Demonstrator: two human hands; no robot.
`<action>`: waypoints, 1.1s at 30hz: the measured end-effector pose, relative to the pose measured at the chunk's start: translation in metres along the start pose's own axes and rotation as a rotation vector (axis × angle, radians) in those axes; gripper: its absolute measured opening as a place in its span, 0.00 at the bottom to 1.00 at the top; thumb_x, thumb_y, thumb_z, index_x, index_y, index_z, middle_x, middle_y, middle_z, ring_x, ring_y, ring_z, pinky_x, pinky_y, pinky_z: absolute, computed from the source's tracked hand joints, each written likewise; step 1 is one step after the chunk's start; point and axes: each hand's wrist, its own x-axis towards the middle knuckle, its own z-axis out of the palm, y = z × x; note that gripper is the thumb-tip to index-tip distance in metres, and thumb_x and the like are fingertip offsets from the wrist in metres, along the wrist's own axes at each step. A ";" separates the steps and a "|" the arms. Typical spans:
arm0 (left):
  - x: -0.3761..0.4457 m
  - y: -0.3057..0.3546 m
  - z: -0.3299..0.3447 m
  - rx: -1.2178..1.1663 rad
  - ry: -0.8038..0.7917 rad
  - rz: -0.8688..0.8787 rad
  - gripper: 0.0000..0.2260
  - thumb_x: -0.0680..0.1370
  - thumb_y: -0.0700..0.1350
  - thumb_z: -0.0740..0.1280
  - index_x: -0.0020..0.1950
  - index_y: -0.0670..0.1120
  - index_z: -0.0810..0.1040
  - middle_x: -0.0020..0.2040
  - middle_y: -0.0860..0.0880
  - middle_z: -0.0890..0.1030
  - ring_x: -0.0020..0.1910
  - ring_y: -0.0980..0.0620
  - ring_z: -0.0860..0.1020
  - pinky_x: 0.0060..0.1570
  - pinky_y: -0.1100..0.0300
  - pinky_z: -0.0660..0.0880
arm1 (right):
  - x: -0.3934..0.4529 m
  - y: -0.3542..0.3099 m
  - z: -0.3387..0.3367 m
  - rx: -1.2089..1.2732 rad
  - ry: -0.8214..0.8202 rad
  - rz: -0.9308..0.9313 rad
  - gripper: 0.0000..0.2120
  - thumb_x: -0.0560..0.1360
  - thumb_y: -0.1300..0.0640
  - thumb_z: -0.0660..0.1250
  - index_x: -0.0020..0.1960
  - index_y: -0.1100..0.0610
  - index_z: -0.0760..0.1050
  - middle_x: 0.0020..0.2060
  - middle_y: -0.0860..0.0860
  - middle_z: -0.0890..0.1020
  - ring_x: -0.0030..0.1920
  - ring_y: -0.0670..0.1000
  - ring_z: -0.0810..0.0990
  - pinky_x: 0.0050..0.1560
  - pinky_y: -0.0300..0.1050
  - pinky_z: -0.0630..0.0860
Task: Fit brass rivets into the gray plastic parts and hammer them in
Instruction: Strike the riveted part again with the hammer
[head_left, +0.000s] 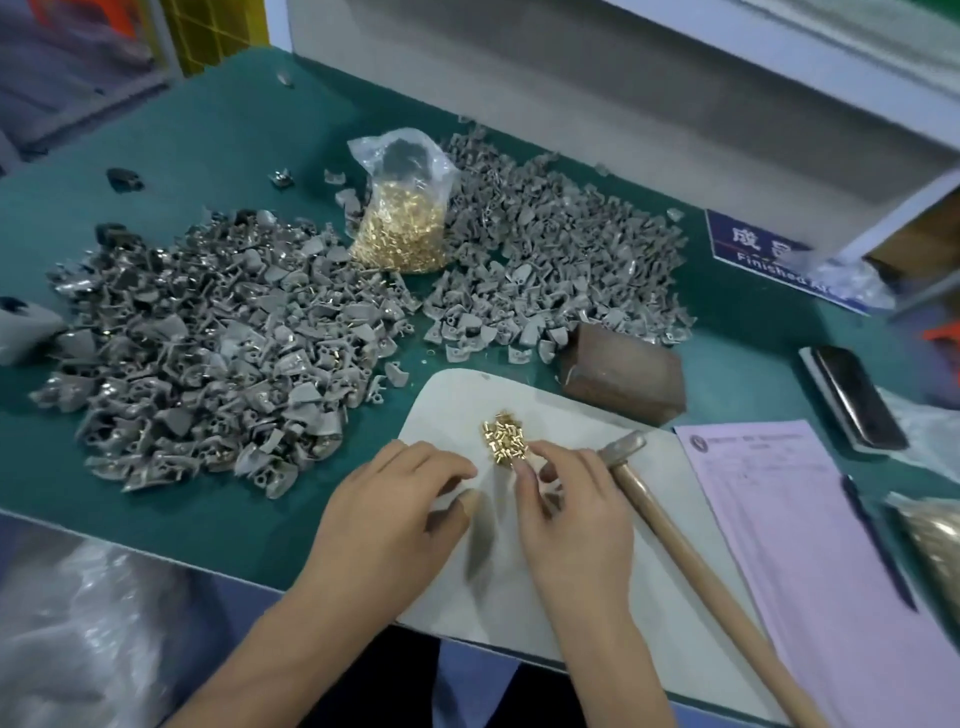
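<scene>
Picking one brass rivet cleanly from the rivet cluster (503, 435) suits the right hand (569, 512), fingertips pinching there; the left hand (395, 512) rests loosely curled, empty, just left.

The table (218, 156) is teal green. On it, two heaps of gray plastic parts (208, 358) flank a clear bag (400, 208) of gold-coloured rivets (400, 234). Nearer, a white board (519, 571) carries brass rivets (503, 434); right of it lie a pink form (810, 545) and a brown block (621, 371).

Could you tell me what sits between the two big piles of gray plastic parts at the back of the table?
In the head view, a clear plastic bag of brass rivets stands between them.
</scene>
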 end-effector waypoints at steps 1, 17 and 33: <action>0.004 0.001 0.002 0.010 -0.004 -0.008 0.10 0.74 0.48 0.75 0.55 0.54 0.83 0.48 0.59 0.82 0.49 0.53 0.79 0.44 0.55 0.78 | -0.001 0.000 0.000 -0.008 0.018 -0.006 0.09 0.75 0.58 0.75 0.56 0.54 0.83 0.45 0.49 0.81 0.40 0.44 0.76 0.39 0.43 0.74; 0.019 -0.002 0.024 0.155 0.036 -0.015 0.08 0.75 0.49 0.75 0.52 0.57 0.81 0.46 0.60 0.78 0.47 0.55 0.78 0.37 0.54 0.76 | 0.002 0.005 0.001 -0.036 -0.117 0.143 0.03 0.79 0.46 0.68 0.48 0.44 0.78 0.44 0.41 0.79 0.41 0.46 0.78 0.36 0.45 0.74; 0.153 0.027 0.048 0.378 -0.083 -0.109 0.11 0.81 0.57 0.65 0.62 0.59 0.77 0.57 0.56 0.77 0.49 0.52 0.81 0.46 0.53 0.80 | 0.001 0.018 -0.009 0.644 0.047 0.282 0.08 0.76 0.56 0.73 0.46 0.44 0.79 0.43 0.45 0.82 0.39 0.51 0.79 0.39 0.35 0.73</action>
